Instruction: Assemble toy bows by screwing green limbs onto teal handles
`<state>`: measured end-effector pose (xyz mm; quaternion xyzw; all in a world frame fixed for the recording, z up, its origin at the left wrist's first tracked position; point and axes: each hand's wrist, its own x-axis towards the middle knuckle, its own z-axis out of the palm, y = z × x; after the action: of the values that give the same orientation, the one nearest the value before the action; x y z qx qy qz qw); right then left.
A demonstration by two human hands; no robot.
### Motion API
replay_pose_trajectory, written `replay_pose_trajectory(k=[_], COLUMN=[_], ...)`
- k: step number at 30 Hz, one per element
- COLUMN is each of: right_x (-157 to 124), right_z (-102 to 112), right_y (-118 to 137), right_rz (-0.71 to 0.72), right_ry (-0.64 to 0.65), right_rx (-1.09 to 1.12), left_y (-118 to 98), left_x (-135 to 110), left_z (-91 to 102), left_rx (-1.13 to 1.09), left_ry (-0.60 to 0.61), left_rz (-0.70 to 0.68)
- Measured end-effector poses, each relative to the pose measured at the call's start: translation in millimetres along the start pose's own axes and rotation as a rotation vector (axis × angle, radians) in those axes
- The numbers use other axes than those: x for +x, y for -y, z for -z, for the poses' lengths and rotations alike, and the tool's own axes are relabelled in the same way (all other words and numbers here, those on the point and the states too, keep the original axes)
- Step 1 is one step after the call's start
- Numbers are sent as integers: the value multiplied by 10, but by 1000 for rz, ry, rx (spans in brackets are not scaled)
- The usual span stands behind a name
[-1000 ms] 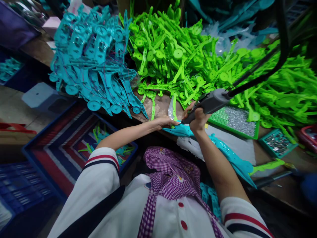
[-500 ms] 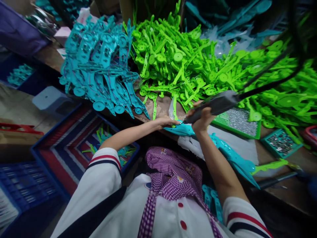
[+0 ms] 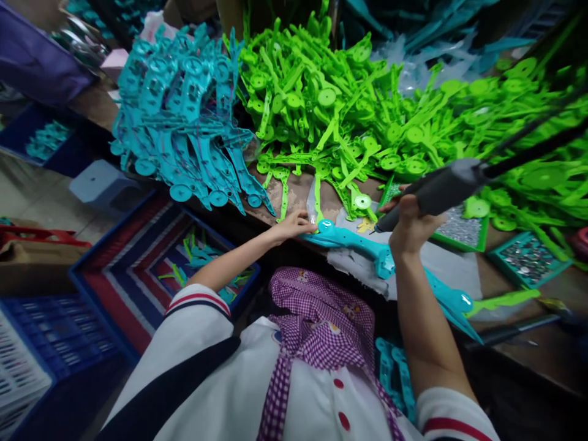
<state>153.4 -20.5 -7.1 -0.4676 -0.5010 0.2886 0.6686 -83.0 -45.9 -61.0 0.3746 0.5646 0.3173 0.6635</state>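
My right hand (image 3: pixel 410 231) is wrapped around a dark grey electric screwdriver (image 3: pixel 443 185), its cable running off to the upper right. The screwdriver's tip points down and left, clear of the long teal plastic part (image 3: pixel 351 239) at the table's front edge. At that part's left end, by its round disc, the fingers of my left hand (image 3: pixel 294 226) close on the tip. My right forearm hides the part's middle. A green plastic arm (image 3: pixel 505 303) sticks out from its right end.
Behind are a heap of green plastic arms (image 3: pixel 316 104) and a stack of teal parts (image 3: pixel 193 122). Screws fill a green tray (image 3: pixel 482 236); metal pieces lie in a teal tray (image 3: pixel 519 285). A blue crate (image 3: pixel 98 245) stands lower left.
My right hand has drawn the screwdriver up and right, away from the teal part's left end. My left hand has shifted slightly left, and the round disc there now shows.
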Motion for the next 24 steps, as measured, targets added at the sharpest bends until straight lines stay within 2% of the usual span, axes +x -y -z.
replay_pose_trajectory(k=[5,7,11,12,14,17,20,22,24], right_x=[165,163,-144,-258,-452,-521,-339,-205,-137], right_z=[-17,28,238,277,272,2,-453,-723,-896], right_y=[21,28,-9,-33,-103,-249,-390,-440,-435], right_rz=[-16,36,211,218,150,-68,-303,-449,-609], right_ry=[64,64,24,73,287,548,687,778,856], right_rx=[-40,-61,-299,-373,-445,-460,-466,-366,-222], left_y=[315,416,472,473,484,529,541,509,457], left_x=[-235,-272,-290,-288,-281,-295,-405,-531,-666], left_z=[2,-27,-89,-100,-116,-141,-174,-195,-213], left_rx=[35,102,120,105,71,26,24,65,105], left_ry=[-121,-198,-321,-324,-321,-331,-347,-368,-393], left_rz=[-190,-235,-284,-292,-286,-267,-306,-348,-395])
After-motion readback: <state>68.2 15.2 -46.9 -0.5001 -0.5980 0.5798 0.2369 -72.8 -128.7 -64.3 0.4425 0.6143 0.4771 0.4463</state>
